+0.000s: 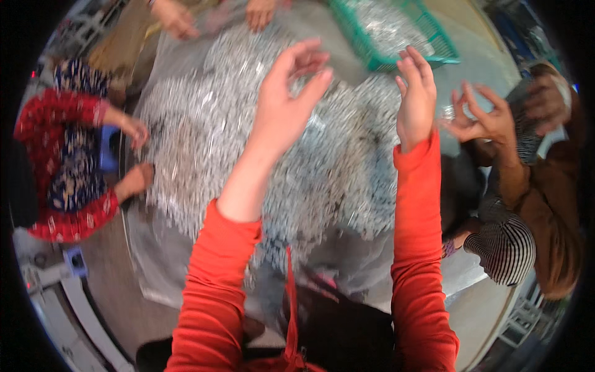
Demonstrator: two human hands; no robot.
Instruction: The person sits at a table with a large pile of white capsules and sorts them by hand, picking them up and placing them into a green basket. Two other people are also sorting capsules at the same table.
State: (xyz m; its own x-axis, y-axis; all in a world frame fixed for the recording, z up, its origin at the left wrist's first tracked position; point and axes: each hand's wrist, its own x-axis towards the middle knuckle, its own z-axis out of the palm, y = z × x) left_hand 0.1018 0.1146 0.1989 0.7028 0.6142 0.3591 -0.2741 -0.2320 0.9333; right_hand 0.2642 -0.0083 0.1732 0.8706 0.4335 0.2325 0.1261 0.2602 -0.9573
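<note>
A wide, heaped spread of small, shiny silver-grey pieces lies on a plastic-covered table in front of me; blur hides what kind they are. Above its middle I hold up my left hand, the fingers curved and the thumb apart from them, nothing visible between. My right hand is raised too, over the pile's right side, near the green basket, with its fingers stretched upward. It shows nothing in its grasp. Long orange-red sleeves cover both my forearms.
A green plastic basket at the far right contains similar shiny pieces. Co-workers surround the table: hands from red patterned sleeves at left, a raised hand at right, a striped sleeve, and two hands at the far edge.
</note>
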